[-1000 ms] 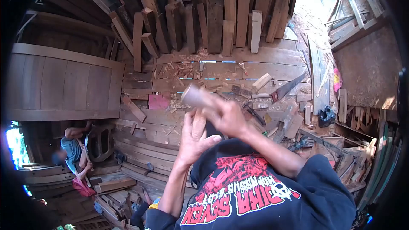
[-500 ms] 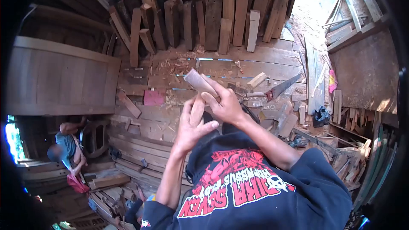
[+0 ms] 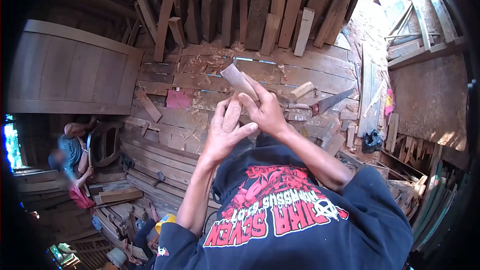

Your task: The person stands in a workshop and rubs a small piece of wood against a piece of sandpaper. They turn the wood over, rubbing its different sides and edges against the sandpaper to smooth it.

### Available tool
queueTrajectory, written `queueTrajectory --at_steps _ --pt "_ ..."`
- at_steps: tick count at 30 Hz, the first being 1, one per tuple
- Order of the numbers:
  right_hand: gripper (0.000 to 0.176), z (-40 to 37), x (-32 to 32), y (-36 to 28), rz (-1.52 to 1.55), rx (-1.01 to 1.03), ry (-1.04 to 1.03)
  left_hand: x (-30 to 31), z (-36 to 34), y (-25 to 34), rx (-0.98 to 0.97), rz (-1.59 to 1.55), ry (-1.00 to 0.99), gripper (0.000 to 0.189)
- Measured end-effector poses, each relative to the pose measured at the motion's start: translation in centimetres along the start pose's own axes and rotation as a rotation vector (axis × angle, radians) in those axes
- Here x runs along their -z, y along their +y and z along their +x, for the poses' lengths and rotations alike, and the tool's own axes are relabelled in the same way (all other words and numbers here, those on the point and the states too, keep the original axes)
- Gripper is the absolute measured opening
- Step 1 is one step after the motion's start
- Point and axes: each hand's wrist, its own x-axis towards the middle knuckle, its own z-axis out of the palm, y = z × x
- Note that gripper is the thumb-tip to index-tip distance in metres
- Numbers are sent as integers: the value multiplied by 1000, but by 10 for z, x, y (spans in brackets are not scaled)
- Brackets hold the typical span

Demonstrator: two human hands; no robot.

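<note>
My left hand [image 3: 218, 132] is closed on a small, narrow piece of wood [image 3: 232, 114], its thumb stretched out to the right. My right hand [image 3: 266, 113] pinches a flat greyish-pink strip that looks like folded sandpaper [image 3: 236, 80] between thumb and fingers. The strip slants up and left, its far end free. Both hands meet in front of my body, and the strip's lower end lies close to or against the wood; the fingers hide the exact contact.
On the plank floor lie a handsaw [image 3: 332, 102], a wood block [image 3: 302, 90], a pink sheet [image 3: 178, 99] and shavings. Upright boards [image 3: 260, 15] line the far side. A large panel [image 3: 75, 70] stands left. A co-worker [image 3: 72, 152] sits at the lower left beside stacked planks [image 3: 160, 157].
My view has shifted slightly, so the boards and floor appear higher. Both hands keep the same hold on the wood and the strip. The co-worker's arms have changed position.
</note>
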Motion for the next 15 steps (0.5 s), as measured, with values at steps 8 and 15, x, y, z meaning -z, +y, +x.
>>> queueTrajectory --at_steps 8,15 --pt "56 2 4 -14 -128 27 -161 4 0 -5 -29 9 -17 95" --pt "56 16 15 -12 -202 181 -41 2 4 7 -99 93 -9 86"
